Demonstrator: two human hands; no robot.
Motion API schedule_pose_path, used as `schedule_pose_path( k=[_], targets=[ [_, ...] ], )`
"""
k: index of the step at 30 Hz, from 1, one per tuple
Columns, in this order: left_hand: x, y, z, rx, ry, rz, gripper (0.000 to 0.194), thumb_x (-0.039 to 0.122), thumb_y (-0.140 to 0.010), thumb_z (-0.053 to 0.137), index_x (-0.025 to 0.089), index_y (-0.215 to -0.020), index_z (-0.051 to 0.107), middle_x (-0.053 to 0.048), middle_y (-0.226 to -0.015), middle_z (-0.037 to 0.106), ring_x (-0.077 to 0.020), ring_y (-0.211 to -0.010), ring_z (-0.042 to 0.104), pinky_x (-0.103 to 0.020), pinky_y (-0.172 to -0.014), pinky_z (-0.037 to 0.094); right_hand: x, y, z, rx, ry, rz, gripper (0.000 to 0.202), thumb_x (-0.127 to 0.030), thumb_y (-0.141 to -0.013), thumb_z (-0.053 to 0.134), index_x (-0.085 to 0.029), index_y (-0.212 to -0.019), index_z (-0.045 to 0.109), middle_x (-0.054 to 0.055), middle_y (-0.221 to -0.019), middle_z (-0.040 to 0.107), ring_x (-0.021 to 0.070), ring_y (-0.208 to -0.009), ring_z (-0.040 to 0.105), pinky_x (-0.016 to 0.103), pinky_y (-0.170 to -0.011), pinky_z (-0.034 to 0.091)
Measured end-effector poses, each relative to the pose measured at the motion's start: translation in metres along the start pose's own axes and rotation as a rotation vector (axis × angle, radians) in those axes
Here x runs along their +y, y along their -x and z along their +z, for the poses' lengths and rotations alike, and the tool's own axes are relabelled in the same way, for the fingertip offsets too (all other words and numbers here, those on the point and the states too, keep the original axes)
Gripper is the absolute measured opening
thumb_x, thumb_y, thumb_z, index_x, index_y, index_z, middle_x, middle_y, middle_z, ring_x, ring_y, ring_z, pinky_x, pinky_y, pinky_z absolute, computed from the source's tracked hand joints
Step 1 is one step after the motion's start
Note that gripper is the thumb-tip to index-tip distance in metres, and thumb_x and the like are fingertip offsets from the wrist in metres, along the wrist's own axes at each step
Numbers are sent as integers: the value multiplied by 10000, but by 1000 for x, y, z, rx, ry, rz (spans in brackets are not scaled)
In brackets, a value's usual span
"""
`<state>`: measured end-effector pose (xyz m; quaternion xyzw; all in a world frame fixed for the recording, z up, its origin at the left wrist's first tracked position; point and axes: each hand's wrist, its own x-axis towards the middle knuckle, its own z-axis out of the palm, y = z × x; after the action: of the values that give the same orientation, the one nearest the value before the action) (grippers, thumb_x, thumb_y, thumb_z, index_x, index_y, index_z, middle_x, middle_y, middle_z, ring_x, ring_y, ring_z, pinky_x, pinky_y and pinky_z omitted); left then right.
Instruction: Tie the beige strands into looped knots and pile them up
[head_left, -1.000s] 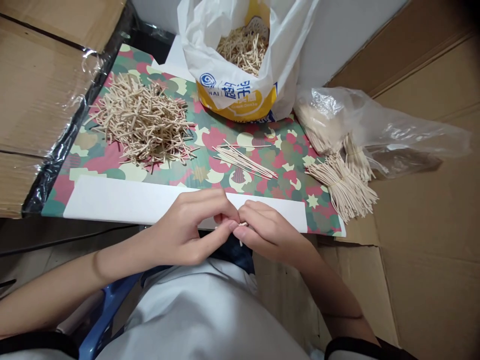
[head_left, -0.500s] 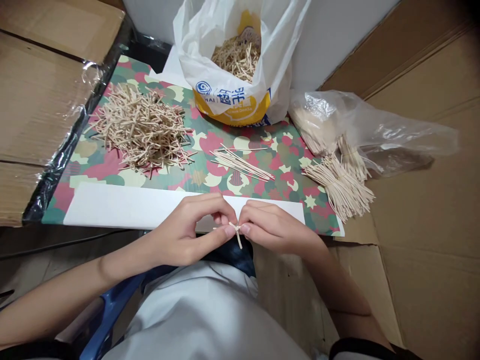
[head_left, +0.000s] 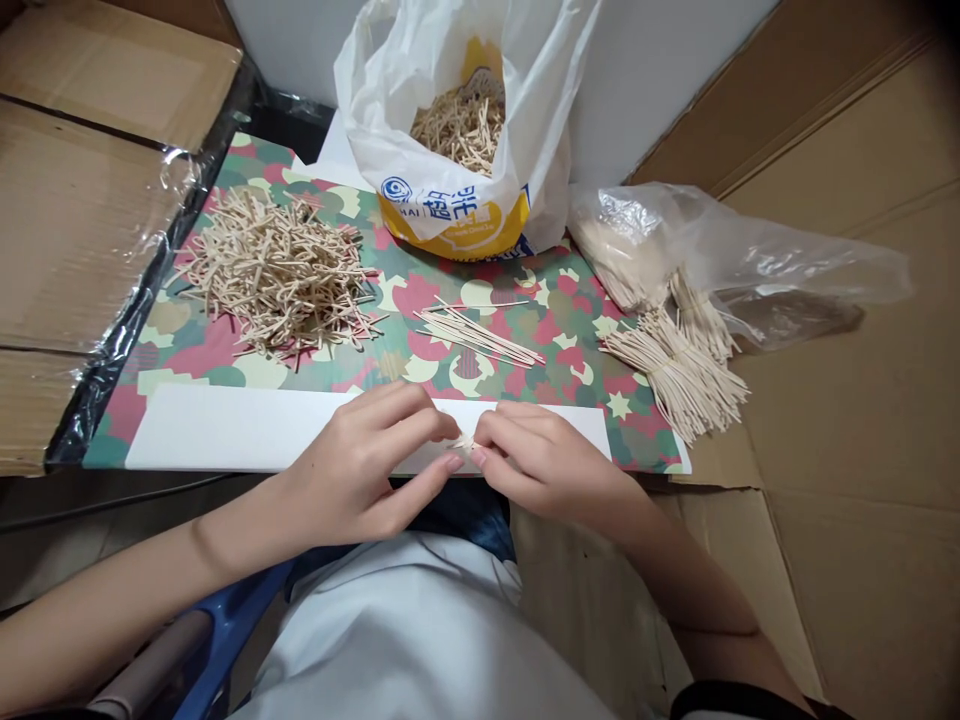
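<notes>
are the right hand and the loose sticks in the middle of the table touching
Apart: the head view shows a strip of patterned cover between the right hand and the loose sticks.

Loose sticks (head_left: 480, 335) mid-tbl: woody or reed-like, matt, fairly smooth. Pile (head_left: 277, 280) far L: same-looking mat'l, matt, rough overall. Bundles (head_left: 679, 375) on R: ditto, dry-looking. Carrier bag (head_left: 450, 205) at far side: thin plastic, soft sheen, creased. Clear bag (head_left: 750, 240) far R: filmy plastic, v. glossy, wrinkled. Tbl cover (head_left: 337, 370): smooth, slight sheen, paper or plastic, can't tell. Near-edge strip (head_left: 225, 430): smooth, matt, paper-like. L boxes (head_left: 82, 220): matt cardboard w/ shiny plastic film (head_left: 180, 165). Near shirt (head_left: 382, 630): matt cloth, soft folds.
</notes>
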<state>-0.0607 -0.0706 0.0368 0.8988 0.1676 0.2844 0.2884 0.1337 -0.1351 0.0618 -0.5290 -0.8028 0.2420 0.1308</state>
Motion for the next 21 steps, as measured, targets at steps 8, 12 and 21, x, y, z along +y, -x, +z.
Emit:
schedule_pose_path(
  k=[8, 12, 21],
  targets=[
    [7, -6, -6, -87, -213, 87, 85, 142, -824, 534, 137, -764, 594, -31, -680, 541, -144, -623, 443, -278, -579, 323, 1, 6, 9, 163, 293, -212, 282, -125, -912, 349, -175, -657, 460, 13, -637, 484, 142, -600, 346, 313, -567, 240],
    [9, -8, -8, -97, -203, 94, 92, 134, -830, 527, 125, -783, 605, -41, -683, 537, -151, -633, 435, -284, -589, 326, -1, 7, 8, 163, 375, -228, 274, -128, -907, 364, -166, -661, 478, 17, -629, 482, 147, -602, 339, 318, -558, 226],
    [14, -9, -21, -235, -34, 148, 148, 113, -858, 478, 142, -765, 590, -25, -634, 489, -145, -593, 397, -282, -584, 330, -2, 10, 9, 239, 235, -332, 280, -162, -840, 387, -199, -564, 362, -22, -496, 319, 138, -530, 248, 298, -511, 197]
  ],
)
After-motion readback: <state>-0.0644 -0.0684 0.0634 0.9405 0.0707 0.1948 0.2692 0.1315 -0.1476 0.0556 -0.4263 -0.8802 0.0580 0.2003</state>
